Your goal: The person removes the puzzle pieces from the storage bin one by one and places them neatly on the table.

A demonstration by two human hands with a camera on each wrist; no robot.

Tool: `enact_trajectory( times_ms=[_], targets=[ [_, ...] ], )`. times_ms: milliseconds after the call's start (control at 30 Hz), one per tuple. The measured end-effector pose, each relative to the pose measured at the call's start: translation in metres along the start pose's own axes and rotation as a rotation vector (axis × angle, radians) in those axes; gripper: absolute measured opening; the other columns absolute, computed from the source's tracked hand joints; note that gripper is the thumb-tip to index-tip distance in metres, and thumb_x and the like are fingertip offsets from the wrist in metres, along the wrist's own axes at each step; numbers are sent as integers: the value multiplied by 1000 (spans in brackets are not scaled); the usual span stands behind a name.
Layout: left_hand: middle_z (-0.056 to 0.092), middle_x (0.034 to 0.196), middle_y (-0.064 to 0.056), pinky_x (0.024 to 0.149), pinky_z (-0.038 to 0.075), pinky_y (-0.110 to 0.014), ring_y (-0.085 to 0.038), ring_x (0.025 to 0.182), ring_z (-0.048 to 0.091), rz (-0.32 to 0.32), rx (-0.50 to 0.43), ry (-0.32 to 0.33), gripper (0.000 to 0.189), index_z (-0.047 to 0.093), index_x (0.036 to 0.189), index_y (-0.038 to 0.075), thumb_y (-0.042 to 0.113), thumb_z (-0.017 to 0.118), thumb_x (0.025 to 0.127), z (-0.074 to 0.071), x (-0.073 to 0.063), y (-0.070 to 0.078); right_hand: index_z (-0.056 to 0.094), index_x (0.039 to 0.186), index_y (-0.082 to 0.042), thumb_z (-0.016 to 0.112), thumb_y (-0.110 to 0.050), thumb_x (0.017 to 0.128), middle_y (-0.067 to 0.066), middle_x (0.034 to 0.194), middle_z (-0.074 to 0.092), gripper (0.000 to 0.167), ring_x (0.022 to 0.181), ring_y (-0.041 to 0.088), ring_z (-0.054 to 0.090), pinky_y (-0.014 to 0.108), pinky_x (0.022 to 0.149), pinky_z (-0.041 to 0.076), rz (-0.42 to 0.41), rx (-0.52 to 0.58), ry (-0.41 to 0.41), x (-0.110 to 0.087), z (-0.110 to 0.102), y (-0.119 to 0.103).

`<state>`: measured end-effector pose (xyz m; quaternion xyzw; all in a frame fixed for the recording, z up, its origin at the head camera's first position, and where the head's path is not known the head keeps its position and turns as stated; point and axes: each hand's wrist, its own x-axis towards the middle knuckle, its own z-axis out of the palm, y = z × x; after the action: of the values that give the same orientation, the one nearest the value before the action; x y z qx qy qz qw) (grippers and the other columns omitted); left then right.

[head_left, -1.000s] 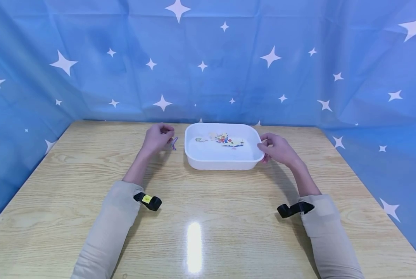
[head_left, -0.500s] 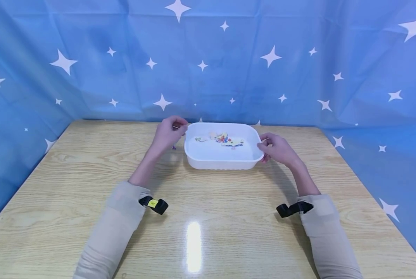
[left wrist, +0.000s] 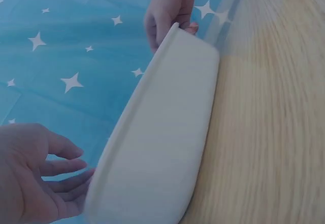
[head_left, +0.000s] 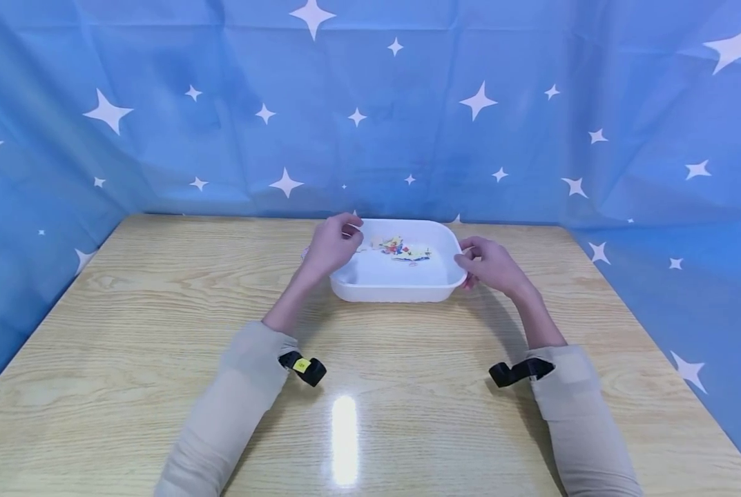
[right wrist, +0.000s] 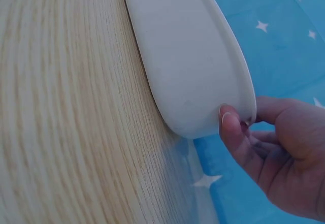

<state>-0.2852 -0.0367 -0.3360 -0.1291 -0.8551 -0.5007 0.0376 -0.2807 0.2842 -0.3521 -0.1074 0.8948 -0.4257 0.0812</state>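
A white rectangular plastic tub (head_left: 401,294) with rounded corners sits toward the back of the table, small colourful flat shapes (head_left: 410,255) showing on its inside floor. My left hand (head_left: 333,245) is over the tub's left end, fingers loosely bent and with nothing seen between them; in the left wrist view this hand (left wrist: 43,176) is beside the rim. My right hand (head_left: 493,266) grips the right end of the rim, thumb and fingers on either side of the wall, as the right wrist view of that hand (right wrist: 284,155) shows.
A small pinkish-purple thing (head_left: 304,253) lies on the table just left of the tub, partly hidden by my left hand. Behind the wooden table (head_left: 407,373) hangs a blue curtain (head_left: 370,159) with white stars. Black straps (head_left: 302,367) with cameras circle both sleeves.
My left hand has moved right, from beside the small purple thing to over the tub's left end. The purple thing stays behind on the table. My right hand keeps its grip.
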Motion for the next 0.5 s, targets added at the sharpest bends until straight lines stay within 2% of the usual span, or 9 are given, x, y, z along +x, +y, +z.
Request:
enact_trajectory(
  times_ms=[233, 367, 433, 500],
  targets=[
    [64, 123, -22, 93, 51, -40, -31, 112, 60, -71, 41, -25, 35, 59, 131, -6, 5, 58, 98, 18, 8, -2, 41, 135, 21, 53, -5, 103, 36, 96, 61, 43, 61, 28, 69, 52, 66, 59, -12, 13, -18, -14, 1, -29],
    [62, 127, -23, 94, 49, -40, -32, 111, 58, -104, 89, -37, 39, 57, 134, -6, 6, 58, 97, 26, 14, -5, 41, 134, 22, 53, -5, 103, 35, 96, 61, 44, 62, 30, 69, 52, 66, 59, -23, 19, -22, -16, 1, -31],
    [63, 126, -23, 95, 48, -40, -33, 106, 58, -119, 119, -37, 40, 56, 135, -6, 6, 58, 96, 29, 17, -6, 41, 134, 22, 53, -6, 103, 37, 97, 61, 43, 65, 36, 70, 55, 69, 58, -11, 17, -19, -16, 1, -31],
    [63, 129, -21, 100, 46, -38, -34, 111, 57, -137, 163, -43, 42, 55, 136, -5, 7, 59, 97, 32, 20, -6, 42, 134, 21, 53, -6, 103, 38, 98, 60, 43, 67, 41, 69, 58, 71, 57, 2, 15, -14, -14, 1, -28]
  ],
)
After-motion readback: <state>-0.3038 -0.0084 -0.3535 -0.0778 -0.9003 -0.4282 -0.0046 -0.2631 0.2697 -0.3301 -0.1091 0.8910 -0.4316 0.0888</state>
